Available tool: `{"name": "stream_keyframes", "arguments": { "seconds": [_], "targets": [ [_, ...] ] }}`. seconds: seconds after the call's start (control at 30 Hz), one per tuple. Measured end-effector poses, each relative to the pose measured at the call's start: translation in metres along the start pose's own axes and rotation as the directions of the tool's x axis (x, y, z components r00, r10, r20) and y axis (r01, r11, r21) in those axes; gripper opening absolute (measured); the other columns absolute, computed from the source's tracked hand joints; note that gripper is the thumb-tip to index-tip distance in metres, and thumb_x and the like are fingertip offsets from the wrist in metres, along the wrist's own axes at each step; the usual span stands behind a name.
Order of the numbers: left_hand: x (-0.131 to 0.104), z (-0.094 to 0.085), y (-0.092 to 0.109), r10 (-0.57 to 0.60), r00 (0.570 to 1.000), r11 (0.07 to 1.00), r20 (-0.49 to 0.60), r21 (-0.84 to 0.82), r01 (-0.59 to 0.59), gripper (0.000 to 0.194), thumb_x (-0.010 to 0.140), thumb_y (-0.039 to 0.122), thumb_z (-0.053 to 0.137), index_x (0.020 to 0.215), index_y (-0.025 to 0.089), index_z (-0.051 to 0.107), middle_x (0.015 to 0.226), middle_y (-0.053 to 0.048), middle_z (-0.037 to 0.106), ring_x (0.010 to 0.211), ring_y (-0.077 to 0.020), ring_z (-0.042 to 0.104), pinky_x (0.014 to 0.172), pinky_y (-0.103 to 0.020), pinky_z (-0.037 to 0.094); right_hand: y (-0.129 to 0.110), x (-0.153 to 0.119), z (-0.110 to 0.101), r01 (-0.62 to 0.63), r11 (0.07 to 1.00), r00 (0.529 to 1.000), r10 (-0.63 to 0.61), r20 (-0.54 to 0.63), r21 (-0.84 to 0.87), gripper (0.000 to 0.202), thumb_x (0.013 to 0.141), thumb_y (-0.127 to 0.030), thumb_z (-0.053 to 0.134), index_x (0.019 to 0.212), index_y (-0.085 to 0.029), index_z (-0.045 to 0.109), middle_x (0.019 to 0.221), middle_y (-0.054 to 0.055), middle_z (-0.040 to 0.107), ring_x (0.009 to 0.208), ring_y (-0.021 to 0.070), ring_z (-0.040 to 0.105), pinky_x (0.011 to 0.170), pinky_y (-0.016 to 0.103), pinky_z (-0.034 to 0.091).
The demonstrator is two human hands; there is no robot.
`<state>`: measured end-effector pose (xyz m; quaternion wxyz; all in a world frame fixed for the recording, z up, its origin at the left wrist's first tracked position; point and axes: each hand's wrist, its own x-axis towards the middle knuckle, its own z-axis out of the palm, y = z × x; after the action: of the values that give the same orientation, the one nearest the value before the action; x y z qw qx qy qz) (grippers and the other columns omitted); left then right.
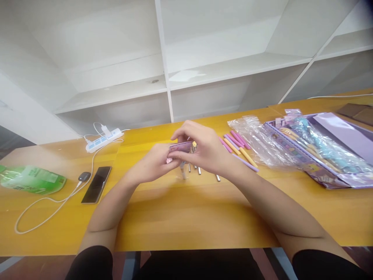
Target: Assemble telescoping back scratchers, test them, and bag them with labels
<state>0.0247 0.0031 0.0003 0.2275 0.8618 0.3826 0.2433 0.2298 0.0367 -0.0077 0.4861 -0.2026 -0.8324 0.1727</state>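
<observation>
Near the middle of the table, my left hand (pixel 154 163) and my right hand (pixel 202 146) meet around a small packet with a purple-pink top (pixel 182 147). Both hands are closed on it, the right thumb and fingers pinching its upper edge. A clear, shiny part hangs below; the hands hide much of the packet. Several thin silver-tipped sticks (pixel 199 170) lie just behind and below the hands. Right of my right hand are several pink, purple and yellow-orange tubes (pixel 240 142), side by side on the table.
Clear plastic wrappers (pixel 259 142) lie beside a purple box (pixel 323 175) of bagged items at the right. On the left are a phone (pixel 96 184), a green bottle (pixel 33 179), a looped white cable (pixel 43 199) and a power strip (pixel 104 140). White shelves (pixel 239 68) stand behind.
</observation>
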Motion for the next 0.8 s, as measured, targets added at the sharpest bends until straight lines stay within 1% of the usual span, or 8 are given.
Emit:
{"name": "stream_keyframes", "arguments": {
  "seconds": [0.1,0.23,0.4,0.47,0.53,0.63,0.7,0.8],
  "targets": [
    [0.0,-0.001,0.0,-0.002,1.0,1.0,0.008,0.01,0.002,0.018,0.102,0.028,0.059,0.092,0.02,0.071,0.08,0.003,0.071,0.067,-0.0111,0.057,0.07,-0.023,0.047,-0.005,0.0,-0.003,-0.024,1.0,1.0,0.024,0.016,0.014,0.028,0.092,-0.044,0.082,0.098,-0.022,0.067,0.086,0.001,0.065,0.078,0.0163,0.061,0.07,0.031,0.048],
    [0.0,-0.005,-0.004,0.03,0.999,0.999,0.022,-0.027,-0.029,0.026,0.107,0.036,0.059,0.093,0.02,0.075,0.085,0.0,0.076,0.072,-0.0119,0.065,0.074,-0.023,0.049,-0.007,0.001,-0.009,-0.113,0.988,0.99,0.103,0.098,0.104,0.022,0.094,-0.041,0.081,0.099,-0.022,0.07,0.09,0.002,0.07,0.08,0.0153,0.065,0.072,0.03,0.052],
    [0.003,-0.009,-0.008,0.014,0.999,0.993,0.049,-0.121,-0.008,0.029,0.108,0.044,0.06,0.113,0.022,0.079,0.089,-0.002,0.08,0.072,-0.0136,0.07,0.072,-0.024,0.053,0.001,0.005,-0.019,-0.207,0.954,0.965,0.164,0.203,0.215,0.021,0.092,-0.039,0.08,0.105,-0.023,0.076,0.099,0.003,0.075,0.089,0.0163,0.07,0.079,0.031,0.058],
    [0.003,-0.01,-0.008,0.018,0.998,0.993,0.055,-0.118,-0.012,0.031,0.108,0.045,0.06,0.111,0.021,0.08,0.087,-0.002,0.08,0.071,-0.0137,0.07,0.071,-0.024,0.053,0.004,0.006,-0.024,-0.242,0.938,0.95,0.176,0.259,0.25,0.021,0.092,-0.039,0.079,0.107,-0.023,0.076,0.101,0.003,0.076,0.091,0.017,0.071,0.078,0.031,0.06],
    [0.004,-0.011,-0.008,0.017,0.998,0.993,0.066,-0.117,-0.01,0.032,0.109,0.045,0.059,0.109,0.021,0.08,0.089,-0.003,0.081,0.071,-0.0136,0.07,0.071,-0.025,0.054,0.006,0.007,-0.029,-0.249,0.932,0.939,0.166,0.3,0.263,0.023,0.093,-0.04,0.077,0.109,-0.024,0.076,0.104,0.004,0.076,0.092,0.0173,0.072,0.076,0.031,0.06],
    [0.005,-0.012,-0.01,0.009,0.998,0.989,0.062,-0.145,0.0,0.033,0.109,0.045,0.058,0.106,0.02,0.08,0.092,-0.004,0.081,0.074,-0.014,0.072,0.072,-0.025,0.055,0.009,0.008,-0.037,-0.228,0.947,0.931,0.143,0.335,0.228,0.023,0.095,-0.038,0.074,0.113,-0.025,0.076,0.111,0.005,0.076,0.098,0.0185,0.072,0.078,0.032,0.061],
    [0.006,-0.012,-0.013,-0.011,0.999,0.988,0.048,-0.153,0.018,0.034,0.109,0.044,0.058,0.103,0.019,0.08,0.093,-0.004,0.082,0.078,-0.0146,0.073,0.076,-0.025,0.056,0.012,0.007,-0.043,-0.194,0.966,0.934,0.13,0.332,0.168,0.021,0.096,-0.032,0.07,0.115,-0.024,0.074,0.114,0.005,0.075,0.103,0.0188,0.071,0.084,0.034,0.061],
    [0.009,-0.012,-0.02,-0.044,0.999,0.992,0.009,-0.114,0.045,0.035,0.108,0.046,0.058,0.101,0.021,0.081,0.099,-0.003,0.083,0.087,-0.0158,0.075,0.083,-0.026,0.057,0.017,0.006,-0.052,-0.158,0.987,0.946,0.162,0.281,-0.034,0.018,0.097,-0.024,0.061,0.111,-0.022,0.073,0.114,0.006,0.074,0.101,0.0196,0.07,0.091,0.038,0.058]
  ]
}}
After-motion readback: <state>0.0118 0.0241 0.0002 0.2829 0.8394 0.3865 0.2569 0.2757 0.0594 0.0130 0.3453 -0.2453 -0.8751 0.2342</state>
